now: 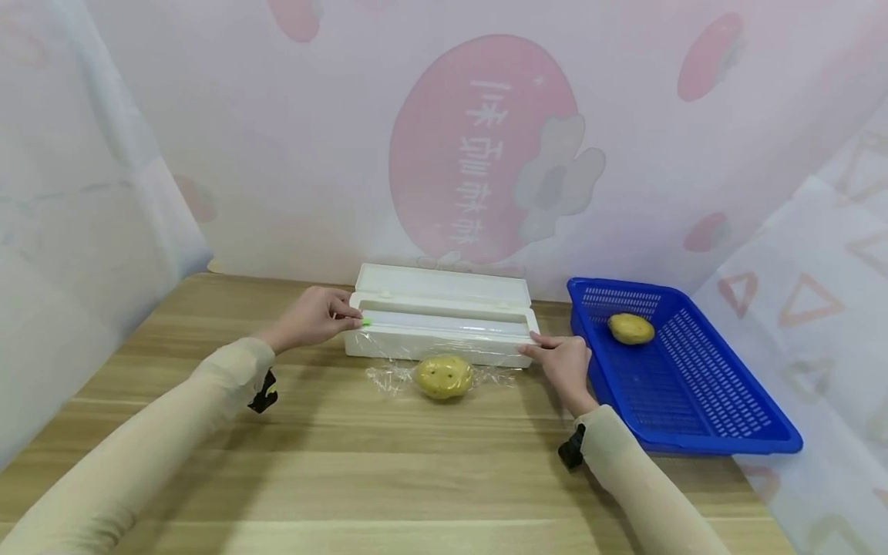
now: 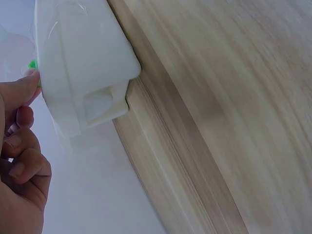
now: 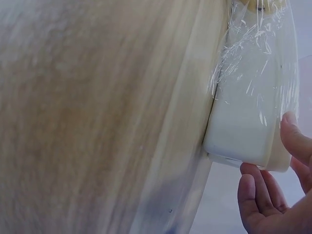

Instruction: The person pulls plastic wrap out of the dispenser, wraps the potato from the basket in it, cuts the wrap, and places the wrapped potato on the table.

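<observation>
A white plastic wrap dispenser box (image 1: 395, 346) lies on the table with its lid (image 1: 444, 285) tipped back and a pale roll (image 1: 451, 322) inside. At its left end my left hand (image 1: 321, 317) pinches a small green slide cutter (image 1: 367, 321) between thumb and forefinger; its other fingers are curled (image 2: 30, 165). My right hand (image 1: 563, 365) grips the box's right end, thumb on the top edge and fingers at the end face (image 3: 263, 192). Clear plastic wrap (image 1: 390, 376) hangs over the box's front. A potato (image 1: 444, 378) sits under the wrap, right before the box.
To the right stands a blue plastic basket (image 1: 721, 445) with a second potato (image 1: 630, 329) in it, close beside my right hand. A patterned curtain (image 1: 291, 154) rises behind the wooden table (image 1: 388, 478). Dark straps (image 1: 264, 391) are on both wrists.
</observation>
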Demonstrator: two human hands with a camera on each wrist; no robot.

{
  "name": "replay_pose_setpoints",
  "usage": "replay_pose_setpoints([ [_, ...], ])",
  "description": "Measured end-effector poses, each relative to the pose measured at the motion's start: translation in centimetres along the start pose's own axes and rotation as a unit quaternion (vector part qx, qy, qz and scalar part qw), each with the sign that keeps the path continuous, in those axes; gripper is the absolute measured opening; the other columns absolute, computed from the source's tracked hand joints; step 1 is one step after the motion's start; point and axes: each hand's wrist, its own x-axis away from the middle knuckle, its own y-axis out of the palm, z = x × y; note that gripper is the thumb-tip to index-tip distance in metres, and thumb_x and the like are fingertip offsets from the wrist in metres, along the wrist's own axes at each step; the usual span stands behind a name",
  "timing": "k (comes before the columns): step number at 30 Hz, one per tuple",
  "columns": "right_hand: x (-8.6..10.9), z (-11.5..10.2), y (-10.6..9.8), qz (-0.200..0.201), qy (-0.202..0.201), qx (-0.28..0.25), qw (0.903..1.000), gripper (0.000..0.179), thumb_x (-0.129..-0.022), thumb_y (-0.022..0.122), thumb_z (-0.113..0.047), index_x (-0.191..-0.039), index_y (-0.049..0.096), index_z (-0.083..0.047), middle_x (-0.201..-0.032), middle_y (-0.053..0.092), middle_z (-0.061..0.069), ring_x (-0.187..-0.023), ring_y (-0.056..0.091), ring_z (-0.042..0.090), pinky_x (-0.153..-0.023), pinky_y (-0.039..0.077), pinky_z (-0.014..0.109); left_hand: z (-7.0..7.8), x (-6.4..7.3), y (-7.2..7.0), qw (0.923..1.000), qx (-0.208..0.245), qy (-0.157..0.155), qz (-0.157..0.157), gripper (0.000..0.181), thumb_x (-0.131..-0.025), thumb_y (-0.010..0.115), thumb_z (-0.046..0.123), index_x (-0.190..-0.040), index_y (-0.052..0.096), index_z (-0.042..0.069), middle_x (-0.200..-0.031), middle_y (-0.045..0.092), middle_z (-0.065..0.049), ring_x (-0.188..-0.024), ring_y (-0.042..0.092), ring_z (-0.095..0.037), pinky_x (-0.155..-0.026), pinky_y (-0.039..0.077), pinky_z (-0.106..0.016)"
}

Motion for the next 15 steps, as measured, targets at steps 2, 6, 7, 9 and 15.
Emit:
replay_pose_setpoints([
  [2,0.0,-0.1,0.2,0.000,-0.002,-0.001,1.0000,0.035,-0.069,0.092,-0.028,-0.097,0.079,-0.013,-0.092,0.073,0.006,-0.101,0.066,0.026,-0.089,0.049,0.041,-0.3,0.4,-0.3,1.0000,-0.002,0.005,0.003,0.013,-0.087,0.077,0.014,-0.098,0.079,0.005,-0.072,0.056,0.008,-0.055,0.044,-0.011,-0.051,0.039,-0.028],
  [6,-0.1,-0.2,0.4,-0.005,-0.005,0.000,1.0000,0.035,-0.070,0.091,-0.029,-0.099,0.079,-0.013,-0.093,0.073,0.007,-0.104,0.065,0.027,-0.093,0.046,0.041,-0.7,1.3,-0.9,0.9997,-0.020,0.001,0.014,0.012,-0.086,0.077,0.011,-0.097,0.079,0.005,-0.068,0.052,0.007,-0.054,0.043,-0.012,-0.050,0.039,-0.028],
  [7,-0.1,-0.2,0.4,-0.005,-0.006,0.000,1.0000,0.036,-0.070,0.091,-0.029,-0.099,0.079,-0.013,-0.094,0.073,0.007,-0.105,0.064,0.027,-0.093,0.046,0.041,-0.8,1.4,-1.0,0.9996,-0.023,-0.001,0.014,0.013,-0.087,0.077,0.012,-0.097,0.079,0.004,-0.068,0.052,0.007,-0.054,0.043,-0.012,-0.050,0.038,-0.028],
  [9,-0.1,-0.2,0.3,-0.004,-0.005,0.000,1.0000,0.036,-0.070,0.091,-0.029,-0.100,0.079,-0.013,-0.094,0.073,0.007,-0.106,0.063,0.027,-0.094,0.045,0.042,-1.0,1.6,-1.1,0.9995,-0.030,-0.007,0.013,0.013,-0.087,0.077,0.013,-0.097,0.079,0.005,-0.068,0.052,0.007,-0.054,0.043,-0.012,-0.050,0.039,-0.029],
  [15,0.4,-0.1,0.3,0.006,-0.008,-0.007,0.9999,0.035,-0.071,0.091,-0.025,-0.101,0.078,-0.011,-0.095,0.073,0.007,-0.101,0.066,0.027,-0.089,0.049,0.042,-0.7,1.6,-0.6,0.9989,-0.030,-0.034,0.009,0.016,-0.091,0.074,0.019,-0.101,0.078,0.009,-0.078,0.057,0.004,-0.056,0.048,-0.013,-0.052,0.043,-0.030],
])
